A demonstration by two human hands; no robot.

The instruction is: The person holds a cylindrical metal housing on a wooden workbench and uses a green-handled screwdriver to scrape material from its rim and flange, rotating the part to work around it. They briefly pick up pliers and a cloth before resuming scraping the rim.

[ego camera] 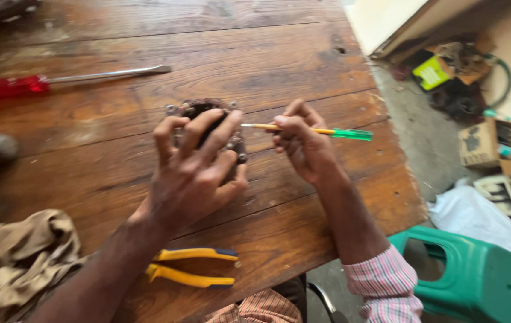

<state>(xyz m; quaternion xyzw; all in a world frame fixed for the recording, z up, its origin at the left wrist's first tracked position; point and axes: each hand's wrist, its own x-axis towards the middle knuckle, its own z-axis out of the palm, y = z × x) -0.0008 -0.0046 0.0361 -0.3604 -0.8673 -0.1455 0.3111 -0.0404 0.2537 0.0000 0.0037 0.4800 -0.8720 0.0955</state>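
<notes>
There is a single view, from a camera on the person's head, tilted steeply down and forward over the wooden table (303,66). It sits close: the left hand (192,170) and right hand (303,143) fill the centre, forearms running in from the bottom edge. Beyond the grip the tabletop stretches away; right of it the table edge drops to the floor (429,143).

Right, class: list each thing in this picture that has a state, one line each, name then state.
Left hand: fingers wrapped over the metal part, holding it on the table.
Right hand: gripping the small screwdriver, tip at the part.
Red screwdriver: lying flat, untouched.
Pliers: lying flat, handles slightly apart.
</notes>
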